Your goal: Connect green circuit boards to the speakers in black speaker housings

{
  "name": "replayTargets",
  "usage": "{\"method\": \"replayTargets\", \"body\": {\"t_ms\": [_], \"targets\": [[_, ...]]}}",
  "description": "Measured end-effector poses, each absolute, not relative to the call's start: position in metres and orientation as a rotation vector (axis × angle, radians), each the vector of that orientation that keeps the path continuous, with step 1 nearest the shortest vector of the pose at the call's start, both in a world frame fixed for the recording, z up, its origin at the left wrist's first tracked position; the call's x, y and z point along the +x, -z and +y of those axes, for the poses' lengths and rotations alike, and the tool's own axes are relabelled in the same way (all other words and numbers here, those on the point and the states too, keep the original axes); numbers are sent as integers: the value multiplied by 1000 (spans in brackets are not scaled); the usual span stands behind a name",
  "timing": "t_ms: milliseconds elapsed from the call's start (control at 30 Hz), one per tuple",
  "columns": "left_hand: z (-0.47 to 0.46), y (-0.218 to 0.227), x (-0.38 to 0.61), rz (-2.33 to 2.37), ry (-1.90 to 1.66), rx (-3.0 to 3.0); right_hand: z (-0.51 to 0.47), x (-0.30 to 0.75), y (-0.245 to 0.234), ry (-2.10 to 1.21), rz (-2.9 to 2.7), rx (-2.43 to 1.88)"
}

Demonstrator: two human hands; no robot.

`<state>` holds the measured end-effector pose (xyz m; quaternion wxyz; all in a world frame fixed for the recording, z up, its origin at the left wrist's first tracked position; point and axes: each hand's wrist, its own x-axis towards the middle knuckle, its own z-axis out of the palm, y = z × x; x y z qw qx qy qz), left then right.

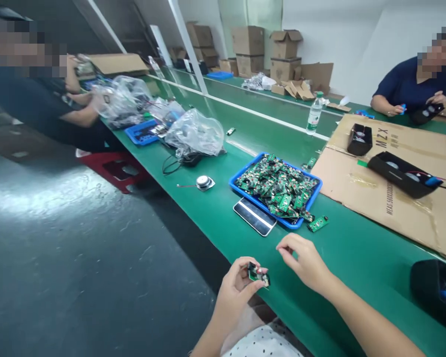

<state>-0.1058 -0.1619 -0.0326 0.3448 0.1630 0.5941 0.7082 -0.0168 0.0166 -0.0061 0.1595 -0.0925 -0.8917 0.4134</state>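
Note:
My left hand (pixel 238 285) is closed around a small green circuit board (pixel 259 275), held over the table's front edge. Dark connectors and a reddish part show on the board. My right hand (pixel 301 260) hovers to the right of it, apart from the board, fingers curled and the thumb close to the fingertips; no object shows in it. Beyond both hands, a blue tray (pixel 233 184) is heaped with green circuit boards (pixel 278 183). A loose circuit board (pixel 318 223) lies beside the tray's near right corner. A phone (pixel 254 216) rests along its near side.
A round speaker (pixel 204 183) with a wire and a plastic bag (pixel 195 133) lie to the left. At right are flattened cardboard (pixel 351 186), a long black casing (pixel 401 173) and another black casing (pixel 427 287). A bottle (pixel 314 116) stands behind. Co-workers sit left and far right.

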Motion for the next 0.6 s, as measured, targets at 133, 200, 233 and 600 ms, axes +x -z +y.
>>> {"method": "replayTargets", "body": {"t_ms": [133,200,233,600], "targets": [[-182,41,-139,1588,-1972,178,42,-84,-7,-1077,-2628,-303],[-183,51,-153,1603,-2042,90,57,-114,-12,-1003,-2689,-339],[-181,56,-160,1617,-2070,71,65,-128,-14,-962,-2723,-357],[-134,106,-236,2059,-1880,359,132,-259,-29,-384,-3018,-429]]}}
